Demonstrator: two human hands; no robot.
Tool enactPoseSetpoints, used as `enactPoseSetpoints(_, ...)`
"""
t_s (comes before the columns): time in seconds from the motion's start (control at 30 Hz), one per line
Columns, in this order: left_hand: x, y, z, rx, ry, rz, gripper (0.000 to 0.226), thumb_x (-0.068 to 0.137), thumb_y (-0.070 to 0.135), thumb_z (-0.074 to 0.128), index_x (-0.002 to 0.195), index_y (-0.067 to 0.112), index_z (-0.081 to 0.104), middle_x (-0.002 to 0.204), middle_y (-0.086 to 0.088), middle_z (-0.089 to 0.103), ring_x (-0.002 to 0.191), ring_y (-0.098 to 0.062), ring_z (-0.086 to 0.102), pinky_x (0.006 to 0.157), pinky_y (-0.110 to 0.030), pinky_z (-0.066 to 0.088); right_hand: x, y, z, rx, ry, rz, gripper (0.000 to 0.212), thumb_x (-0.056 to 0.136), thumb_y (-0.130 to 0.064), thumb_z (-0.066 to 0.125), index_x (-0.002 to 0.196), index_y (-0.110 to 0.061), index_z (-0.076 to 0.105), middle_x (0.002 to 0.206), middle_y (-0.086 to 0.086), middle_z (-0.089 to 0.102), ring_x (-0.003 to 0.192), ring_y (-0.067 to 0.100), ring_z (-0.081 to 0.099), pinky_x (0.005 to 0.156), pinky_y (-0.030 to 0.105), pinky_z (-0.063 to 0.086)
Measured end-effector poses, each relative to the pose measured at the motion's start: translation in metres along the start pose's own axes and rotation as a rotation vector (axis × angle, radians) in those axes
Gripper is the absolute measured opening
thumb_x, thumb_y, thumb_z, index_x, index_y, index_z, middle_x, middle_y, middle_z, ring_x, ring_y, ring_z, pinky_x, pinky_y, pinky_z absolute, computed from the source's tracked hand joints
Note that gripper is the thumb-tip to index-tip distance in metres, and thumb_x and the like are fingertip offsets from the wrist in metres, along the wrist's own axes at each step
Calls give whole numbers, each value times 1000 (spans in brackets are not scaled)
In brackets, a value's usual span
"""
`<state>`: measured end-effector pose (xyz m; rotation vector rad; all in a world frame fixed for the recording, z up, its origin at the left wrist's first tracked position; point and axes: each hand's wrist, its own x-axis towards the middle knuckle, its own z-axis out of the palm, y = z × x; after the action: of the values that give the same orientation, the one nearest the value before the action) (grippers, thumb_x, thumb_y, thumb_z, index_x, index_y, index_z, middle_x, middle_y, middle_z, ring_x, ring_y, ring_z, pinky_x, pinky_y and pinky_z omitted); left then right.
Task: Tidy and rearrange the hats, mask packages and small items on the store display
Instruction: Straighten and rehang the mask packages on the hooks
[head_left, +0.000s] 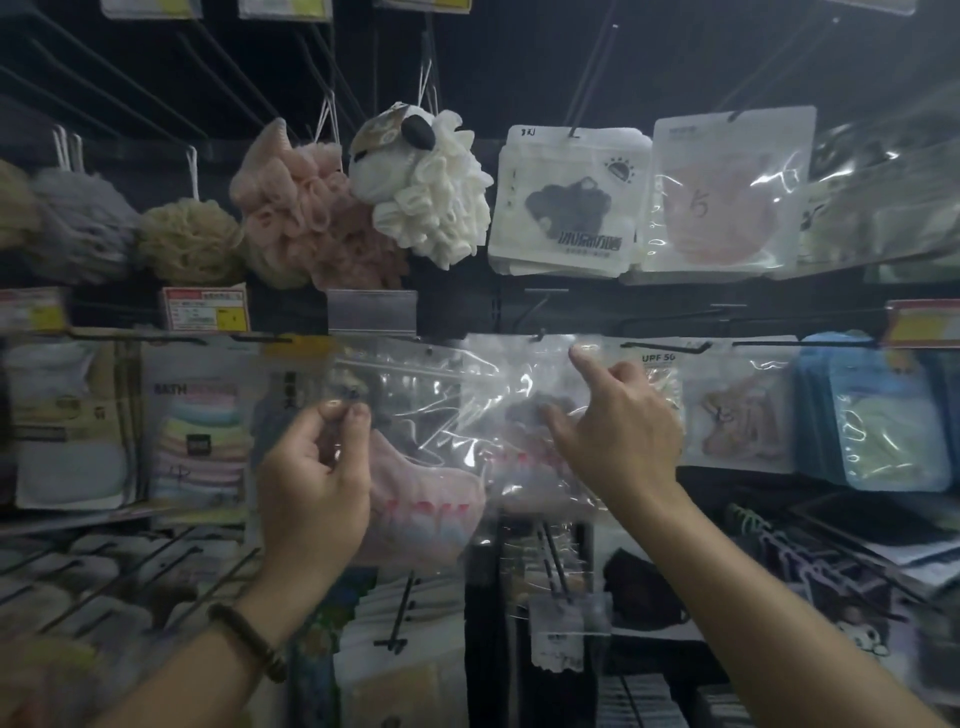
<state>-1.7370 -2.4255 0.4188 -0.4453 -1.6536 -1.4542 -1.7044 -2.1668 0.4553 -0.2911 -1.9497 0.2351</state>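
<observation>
Your left hand (311, 467) is pinched shut, thumb and fingertips nipping the upper left part of a clear plastic mask package (415, 415) with a pale pink mask inside. That small pinch looks meant to hold the slippery film level while the other hand works at the top. Your right hand (618, 415) is half open, with the index finger stretched up to the top edge of the neighbouring clear package (519, 374) and the remaining fingers resting loosely against its front. Whether the thumb grips the film from behind, you cannot tell from here. The fingertip sits just beside the black peg hook (537, 336), so my guess is that you are steering the hang hole onto the hook, or squaring the pack on it.

Both packs are glossy, crinkled film that throws back hard highlights (which makes their edges hard to trace), and they overlap in the middle row of the display. To the right hang a UPF pack (657, 364) and a stack of blue-backed packages (883, 415), flat and stiff by comparison. On the left is a bath sponge pack (200, 441) in pastel stripes. Above, mesh bath puffs (311, 208) hang by cord loops, ruffled and soft, one a white sheep shape (426, 182); next to it are matte white mask pouches (566, 202) on their own hook. A beaded bracelet (249, 642) circles your left wrist.
</observation>
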Motion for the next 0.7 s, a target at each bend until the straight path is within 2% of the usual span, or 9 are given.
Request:
enactPoseSetpoints(0.1, -3, 3, 16, -54, -80, -31, 24, 106, 36, 62, 90, 21, 71, 63, 2, 67, 64, -1, 68, 51, -13, 47, 2, 4, 0, -170, -26, -24, 75, 89, -76, 63, 155, -45, 45, 113, 3, 64, 82, 21, 63, 82, 43, 60)
enactPoseSetpoints(0.2, -2, 7, 32, -126, -109, -74, 30, 107, 39, 60, 87, 20, 71, 71, -7, 72, 66, -17, 69, 57, -34, 55, -1, 4, -12, -107, -19, -27, 60, 97, -60, 63, 153, -41, 52, 115, 5, 55, 76, 19, 54, 75, 37, 54)
enactPoseSetpoints(0.3, 1, 12, 47, -172, -133, -107, 37, 107, 42, 59, 83, 16, 68, 66, -13, 68, 53, -21, 63, 53, -38, 52, -11, 1, -22, 225, 92, 37, 45, 104, -32, 60, 149, -33, 60, 117, 2, 58, 76, 18, 58, 76, 40, 55)
enactPoseSetpoints(0.37, 0, 15, 56, -196, -150, -119, 42, 106, 47, 59, 83, 13, 67, 66, -17, 66, 54, -28, 63, 51, -44, 53, -18, -2, -26, 467, 118, 45, 48, 104, -33, 61, 152, -33, 58, 109, -6, 65, 73, 13, 65, 78, 41, 59)
enactPoseSetpoints(0.47, -1, 22, 70, -253, -201, -129, 37, 105, 48, 58, 90, 16, 69, 73, -21, 70, 62, -39, 69, 53, -56, 57, -23, 0, -28, 651, 25, -15, 68, 95, -33, 77, 157, -40, 49, 108, -10, 70, 77, 8, 71, 74, 32, 64)
enactPoseSetpoints(0.5, -2, 25, 73, -254, -206, -119, 31, 105, 47, 58, 93, 19, 69, 74, -17, 72, 63, -34, 71, 54, -57, 58, -22, 3, -27, 677, -2, -6, 71, 92, -26, 82, 155, -41, 52, 108, -10, 71, 80, 11, 71, 76, 35, 65)
enactPoseSetpoints(0.57, -4, 29, 80, -225, -159, -71, 20, 103, 43, 63, 105, 23, 64, 80, -5, 73, 65, -12, 71, 57, -50, 60, -18, 10, -24, 701, -4, 25, 68, 90, -15, 84, 150, -37, 60, 103, -10, 72, 81, 19, 71, 79, 45, 65)
enactPoseSetpoints(0.63, -6, 31, 83, -227, -69, -3, 28, 99, 33, 72, 112, 17, 53, 93, 8, 68, 80, 5, 69, 69, -35, 60, -15, 13, -23, 725, 14, 66, 62, 92, -10, 81, 147, -35, 64, 99, -7, 70, 79, 22, 69, 79, 49, 64)
enactPoseSetpoints(0.7, -6, 28, 87, -258, -61, 114, 33, 98, 21, 76, 112, 17, 47, 97, 14, 65, 80, 0, 70, 66, -31, 62, -11, 14, -25, 726, 20, 94, 60, 95, -8, 77, 147, -35, 64, 99, -2, 67, 78, 20, 67, 81, 47, 64)
